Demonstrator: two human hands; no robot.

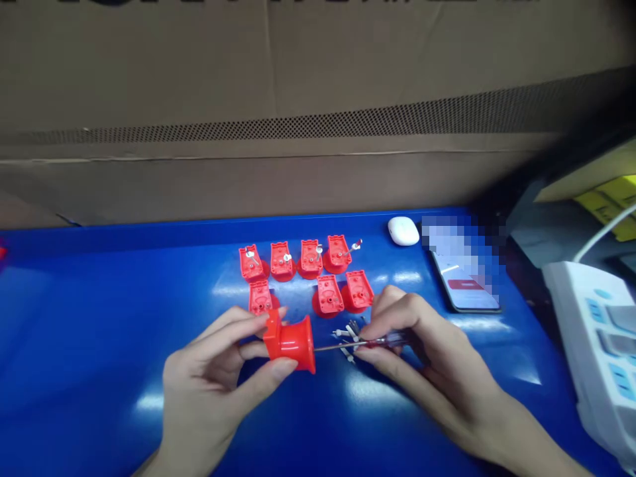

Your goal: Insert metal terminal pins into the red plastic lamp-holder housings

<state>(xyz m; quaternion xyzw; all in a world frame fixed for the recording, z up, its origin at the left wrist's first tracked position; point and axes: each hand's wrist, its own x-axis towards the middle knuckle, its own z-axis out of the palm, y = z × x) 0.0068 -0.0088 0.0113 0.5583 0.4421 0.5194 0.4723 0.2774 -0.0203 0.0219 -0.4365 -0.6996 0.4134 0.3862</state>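
Observation:
Between the fingers and thumb of my left hand (218, 381) is a red plastic part (295, 343), held on its side with the flared round end facing right. My right hand (427, 358) grips the handle of a screwdriver (342, 346), whose thin shaft points left and reaches the flared end; its tip is hidden. Beyond my hands, several similar red parts (329, 295) stand in two rows, some with small white-and-metal pieces (318, 252) on them. More of the small loose pieces (346, 356) lie beside the screwdriver shaft.
A white rounded case (403, 231) and a phone (464, 271) lie at the back right of the blue table (99, 331). A white power strip (591, 351) is at the right edge. Cardboard (248, 185) stands behind the table.

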